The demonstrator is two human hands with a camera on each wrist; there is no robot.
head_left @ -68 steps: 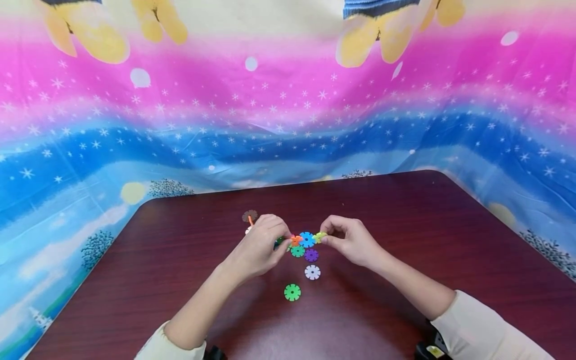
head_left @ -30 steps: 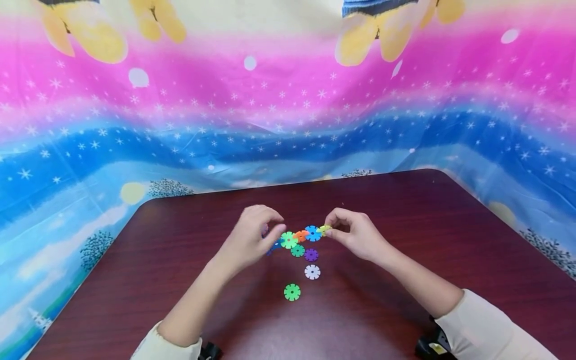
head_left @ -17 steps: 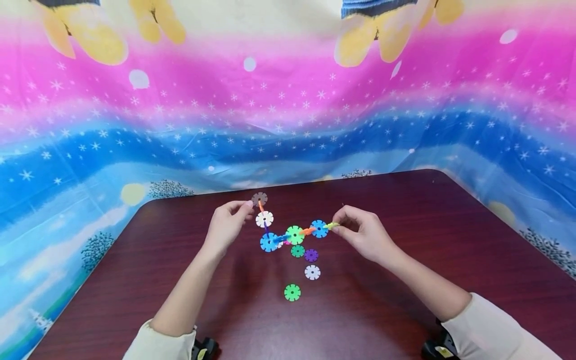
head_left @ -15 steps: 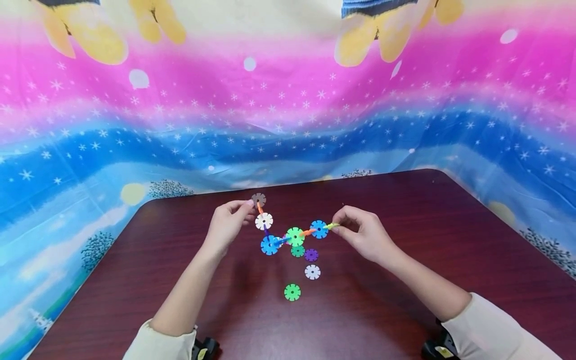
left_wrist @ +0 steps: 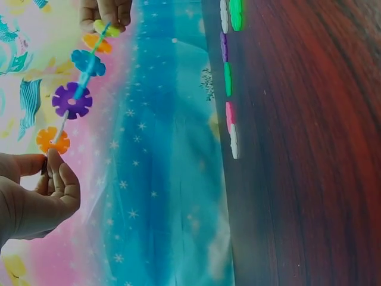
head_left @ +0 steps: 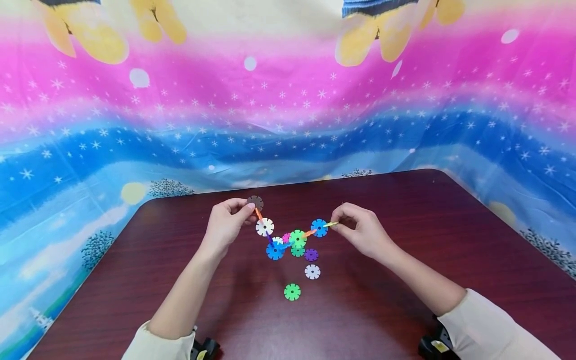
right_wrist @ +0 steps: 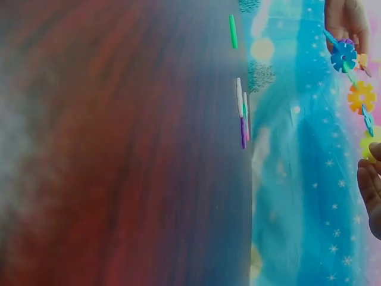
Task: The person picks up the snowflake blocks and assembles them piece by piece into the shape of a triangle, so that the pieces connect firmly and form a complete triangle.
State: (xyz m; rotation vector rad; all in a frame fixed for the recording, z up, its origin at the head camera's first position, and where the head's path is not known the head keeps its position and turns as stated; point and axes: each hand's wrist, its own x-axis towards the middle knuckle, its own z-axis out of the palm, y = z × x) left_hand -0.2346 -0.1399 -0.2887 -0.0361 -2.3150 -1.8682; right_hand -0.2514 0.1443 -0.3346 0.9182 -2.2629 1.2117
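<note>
A chain of slotted snowflake discs hangs between my two hands, sagging in the middle. My left hand pinches the brown disc at one end. My right hand pinches the yellow disc at the other end. Between them run an orange disc, a white disc, a purple one, blue ones and a light green disc. In the left wrist view the purple disc faces the camera. The right wrist view shows the lower blue disc near the left hand.
Loose discs lie on the dark red table: a purple disc, a white disc, a green disc, a pink disc and others partly behind the chain. A printed cloth hangs around the table's far edge.
My left hand has left the middle of the chain, moved left and taken the brown end disc. My right hand has shifted slightly right, keeping the yellow disc. The chain now spans both hands.
</note>
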